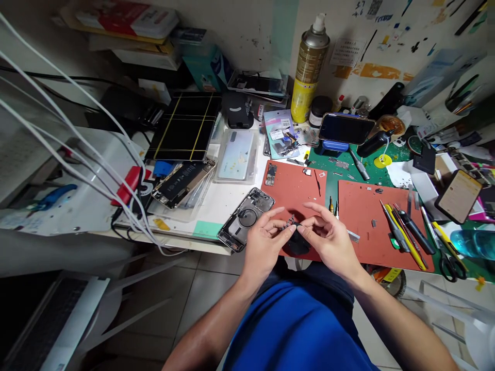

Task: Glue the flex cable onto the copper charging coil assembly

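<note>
My left hand (266,241) and my right hand (329,237) meet over the near edge of a red work mat (294,188). Between their fingertips they pinch a small dark phone part (294,232), a black flat piece with a thin flex strip. Both hands are closed on it. Just left of my left hand an opened phone housing (247,217) lies face up, its round coil showing. A small circuit board (271,174) rests on the mat's far left corner.
A second red mat (367,226) to the right carries screwdrivers, tweezers (406,229) and scissors (450,264). A spray can (309,67), a phone on a blue stand (345,129), another phone (463,196), a disassembled phone (181,181), a black tablet (187,126) and white cables (77,154) crowd the bench.
</note>
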Demonstrator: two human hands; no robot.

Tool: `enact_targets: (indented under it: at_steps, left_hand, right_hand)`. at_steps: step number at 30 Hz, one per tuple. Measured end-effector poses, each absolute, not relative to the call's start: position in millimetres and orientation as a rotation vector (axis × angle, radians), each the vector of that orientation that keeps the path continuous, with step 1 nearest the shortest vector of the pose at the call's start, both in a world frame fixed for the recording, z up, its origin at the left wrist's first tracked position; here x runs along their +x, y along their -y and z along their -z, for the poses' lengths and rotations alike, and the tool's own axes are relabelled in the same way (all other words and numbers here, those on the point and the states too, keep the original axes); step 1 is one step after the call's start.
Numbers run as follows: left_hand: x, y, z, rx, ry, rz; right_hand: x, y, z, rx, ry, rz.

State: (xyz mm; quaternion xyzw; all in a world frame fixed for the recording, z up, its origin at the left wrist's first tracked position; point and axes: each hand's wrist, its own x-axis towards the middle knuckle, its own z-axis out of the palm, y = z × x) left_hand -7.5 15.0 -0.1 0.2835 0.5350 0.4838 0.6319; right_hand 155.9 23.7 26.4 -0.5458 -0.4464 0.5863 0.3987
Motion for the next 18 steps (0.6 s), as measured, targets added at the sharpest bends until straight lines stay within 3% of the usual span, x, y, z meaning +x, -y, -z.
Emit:
enact_targets:
  at_steps: [18]
  left_hand:
    - [-10.2, -13.4, 3.0, 0.650, -1.121, -1.103]
  right_hand:
    - [159.0, -24.2, -21.4, -1.346, 1.033, -1.580]
